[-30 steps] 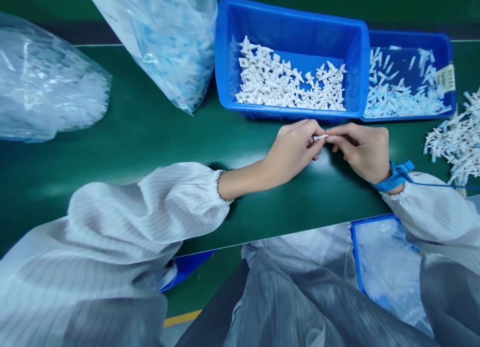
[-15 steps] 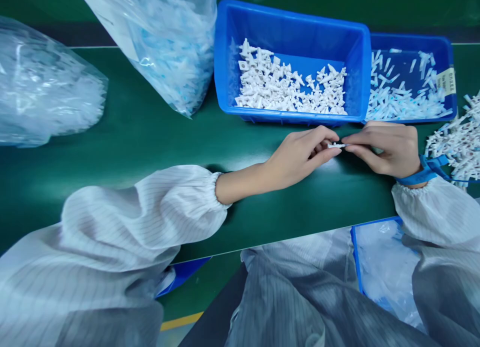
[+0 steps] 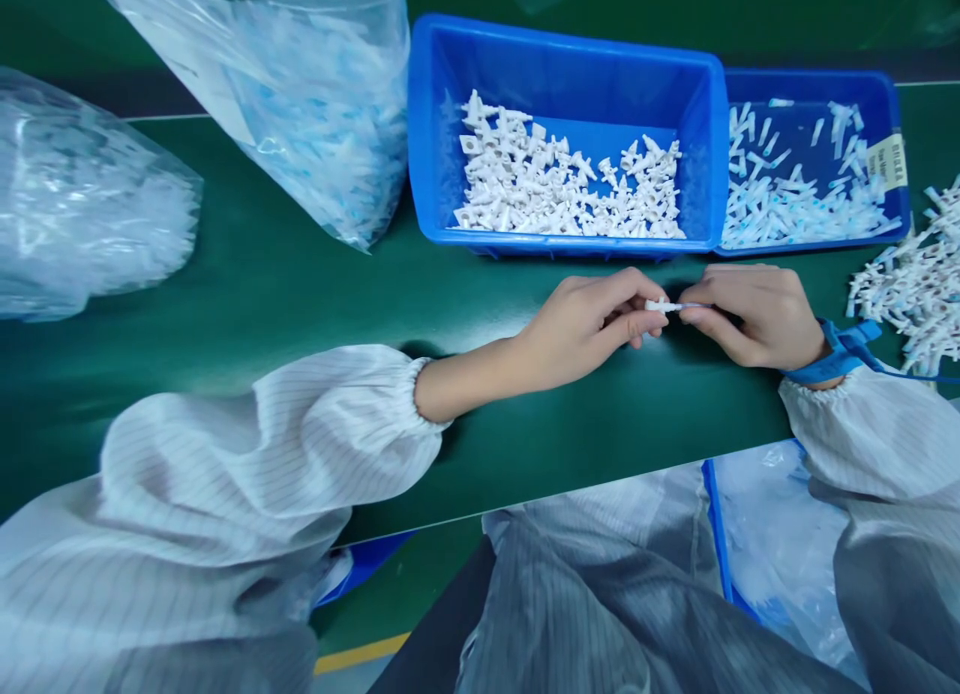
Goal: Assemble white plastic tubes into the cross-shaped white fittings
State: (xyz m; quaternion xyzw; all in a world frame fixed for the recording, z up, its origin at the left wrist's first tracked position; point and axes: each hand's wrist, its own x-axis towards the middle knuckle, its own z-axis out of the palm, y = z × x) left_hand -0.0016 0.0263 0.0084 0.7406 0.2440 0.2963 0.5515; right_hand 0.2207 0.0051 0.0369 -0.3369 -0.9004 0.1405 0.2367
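My left hand [image 3: 574, 329] pinches a small white plastic fitting [image 3: 660, 306] between thumb and fingertips, over the green table just below the larger blue bin [image 3: 574, 244]. My right hand [image 3: 757, 314], with a blue strap [image 3: 832, 354] round its wrist, pinches a thin pale piece [image 3: 691, 305] whose tip meets the fitting's right end. Whether the two are joined cannot be made out. Many white fittings [image 3: 517, 189] lie in the larger bin. Pale tubes with blue parts [image 3: 810, 209] fill much of the bin beside it.
Two clear bags of small parts, one bluish [image 3: 322, 114] and one whitish [image 3: 90, 204], rest at the left. A pile of white-and-blue pieces [image 3: 915, 284] lies at the far right. Below the table's front edge [image 3: 525, 501] is a blue container with clear plastic [image 3: 780, 524].
The whole view has shifted slightly. The fitting in my left hand now shows more of itself, and more of the thin piece shows at my right fingertips.
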